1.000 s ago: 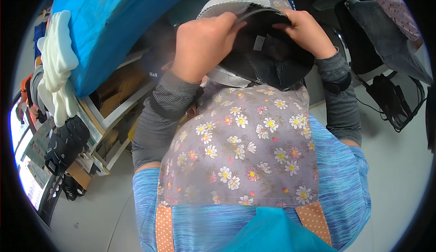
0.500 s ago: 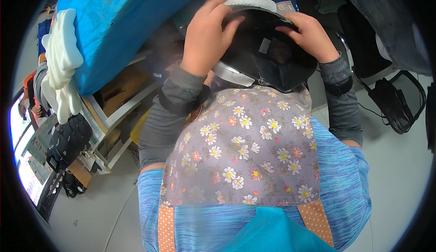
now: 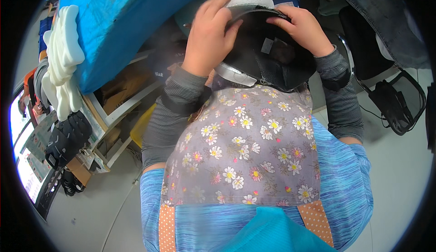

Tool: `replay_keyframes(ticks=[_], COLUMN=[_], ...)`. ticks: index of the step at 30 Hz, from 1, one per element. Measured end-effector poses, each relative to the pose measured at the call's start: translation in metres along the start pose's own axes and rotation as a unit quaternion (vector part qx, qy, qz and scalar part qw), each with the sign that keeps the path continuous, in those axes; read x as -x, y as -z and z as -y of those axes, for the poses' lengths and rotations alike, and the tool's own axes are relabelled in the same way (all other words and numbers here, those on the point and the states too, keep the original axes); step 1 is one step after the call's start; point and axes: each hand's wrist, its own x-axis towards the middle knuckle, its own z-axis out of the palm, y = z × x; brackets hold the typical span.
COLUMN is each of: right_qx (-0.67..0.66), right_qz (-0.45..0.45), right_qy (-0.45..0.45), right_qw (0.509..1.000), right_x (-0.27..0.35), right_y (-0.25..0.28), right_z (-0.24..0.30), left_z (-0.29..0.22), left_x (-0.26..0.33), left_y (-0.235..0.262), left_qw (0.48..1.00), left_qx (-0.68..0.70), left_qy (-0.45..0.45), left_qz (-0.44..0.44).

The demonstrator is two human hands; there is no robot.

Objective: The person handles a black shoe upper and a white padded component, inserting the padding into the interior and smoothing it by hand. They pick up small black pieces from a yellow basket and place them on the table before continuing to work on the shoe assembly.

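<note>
a wide blue padded surface (image 3: 122,20) fills the far left of the scene, slanting down toward the left. near the camera, the person's grey apron with small daisies (image 3: 245,147) covers the lap, over a blue streaked top whose grey ribbed sleeves run up to both wrists. on the right stands a dark chair (image 3: 386,75) with a denim garment (image 3: 386,11) draped over its back, well apart from the hands. against the left edge of the blue surface leans a stack of white foam pieces (image 3: 63,61), and just below them hang black moulded pieces (image 3: 68,138) of similar outline.

far and centre, above the apron, sits a black helmet shell (image 3: 272,56), round and turned with its opening toward the person, a white foam liner (image 3: 250,1) showing along its far rim and a grey trim strip on its near left edge. the left hand (image 3: 209,36) lies over the left side of the shell, fingers (image 3: 218,7) bent and spread, closed over the rim where the white liner meets the black. the right hand (image 3: 302,29) rests on the right side of the rim, fingers curled inward onto the edge and gripping it, thumb hidden behind the shell. both hands touch the helmet, one on each side.
</note>
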Motion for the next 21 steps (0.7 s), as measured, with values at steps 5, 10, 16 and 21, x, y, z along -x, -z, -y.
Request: replay_keyframes(ticks=[5,10,16,21], right_qx=[-0.108,-0.112,-0.025,-0.017], right_qz=[0.091,0.095,0.021,-0.035], right_qy=[-0.061,-0.140,-0.104,-0.139], right_qw=[0.988,0.979,0.994,0.990], right_x=[0.012,0.021,0.015,0.011], right_y=[0.016,0.012,-0.009,-0.012], right_z=[-0.004,-0.017,-0.012,-0.004], left_z=[-0.015,-0.044,-0.037,-0.029], left_x=[-0.009,-0.024,-0.010,-0.009], left_y=[-0.002,-0.014,-0.054,-0.062], left_qw=[0.987,0.995,0.960,0.930], left_qx=[-0.120,-0.034,-0.152,0.069], left_qy=[-0.101,0.057,0.142,0.222], left_qz=[0.015,0.081,0.189,0.284])
